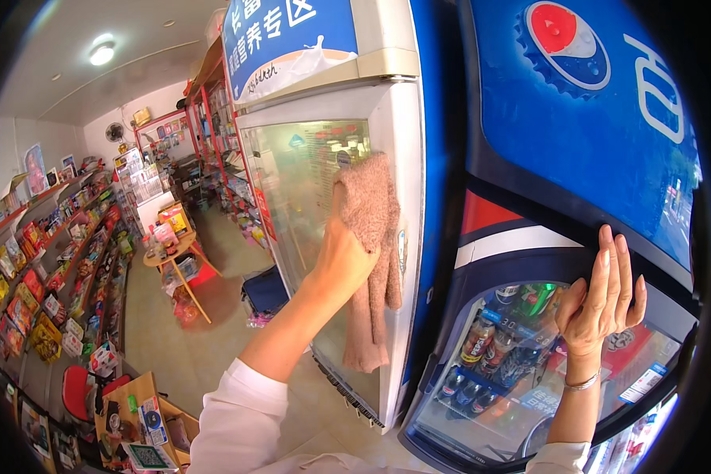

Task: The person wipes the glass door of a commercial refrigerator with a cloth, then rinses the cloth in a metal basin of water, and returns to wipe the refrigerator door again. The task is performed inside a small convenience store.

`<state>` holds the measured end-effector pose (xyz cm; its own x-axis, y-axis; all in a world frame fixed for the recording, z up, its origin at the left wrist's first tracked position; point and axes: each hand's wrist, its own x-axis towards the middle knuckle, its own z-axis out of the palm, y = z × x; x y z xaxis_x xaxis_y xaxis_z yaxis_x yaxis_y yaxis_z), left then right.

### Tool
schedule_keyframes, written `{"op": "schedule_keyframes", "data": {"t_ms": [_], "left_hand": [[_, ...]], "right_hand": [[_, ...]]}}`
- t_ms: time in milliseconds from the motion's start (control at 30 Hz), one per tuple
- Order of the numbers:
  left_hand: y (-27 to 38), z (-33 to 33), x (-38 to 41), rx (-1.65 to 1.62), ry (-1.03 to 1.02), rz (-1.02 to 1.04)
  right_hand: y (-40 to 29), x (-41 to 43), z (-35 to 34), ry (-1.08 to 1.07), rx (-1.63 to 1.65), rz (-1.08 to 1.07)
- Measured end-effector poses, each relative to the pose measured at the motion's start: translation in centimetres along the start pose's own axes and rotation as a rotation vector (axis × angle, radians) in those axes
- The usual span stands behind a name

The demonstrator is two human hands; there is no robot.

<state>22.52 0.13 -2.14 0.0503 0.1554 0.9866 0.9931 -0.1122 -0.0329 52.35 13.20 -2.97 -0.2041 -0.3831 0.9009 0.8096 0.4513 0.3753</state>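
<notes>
My left hand [345, 252] grips a pinkish-brown cloth [364, 201], pressed against the white door frame and glass door [284, 195] of an upright display refrigerator [398, 130]. The cloth's lower part hangs in folds below my fingers. To the right, my right hand [601, 302] is spread with nothing in it. Its fingertips reach the dark band under the blue Pepsi header panel [569, 142] of a second drinks refrigerator [486, 260]; whether they press on it is hard to tell. Bottles [480, 338] and cans stand behind its glass.
Shelves of packaged snacks [41, 308] line the left wall. A small round wooden table [172, 252] holds boxes. At lower left stand a wooden counter [115, 409] with a printed code card and a red chair [77, 391]. A dark blue box [265, 290] sits on the tiled floor.
</notes>
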Motion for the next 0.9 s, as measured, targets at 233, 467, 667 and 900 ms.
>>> {"op": "schedule_keyframes", "data": {"t_ms": [233,467,667,900], "left_hand": [[-1.5,-0.2,4.5,-0.059,-0.071,-0.047],[-1.2,0.4,2.8,0.027,0.062,0.049],[-2.2,0.6,4.2,-0.142,-0.042,-0.135],[2.1,0.4,0.0,-0.092,-0.212,-0.283]], "right_hand": [[0.1,0.0,-0.1,-0.003,-0.027,-0.014],[0.3,-0.2,0.0,-0.002,-0.023,-0.016],[0.0,-0.1,0.2,0.021,-0.028,-0.004],[0.2,-0.2,0.1,0.002,-0.019,-0.014]]}}
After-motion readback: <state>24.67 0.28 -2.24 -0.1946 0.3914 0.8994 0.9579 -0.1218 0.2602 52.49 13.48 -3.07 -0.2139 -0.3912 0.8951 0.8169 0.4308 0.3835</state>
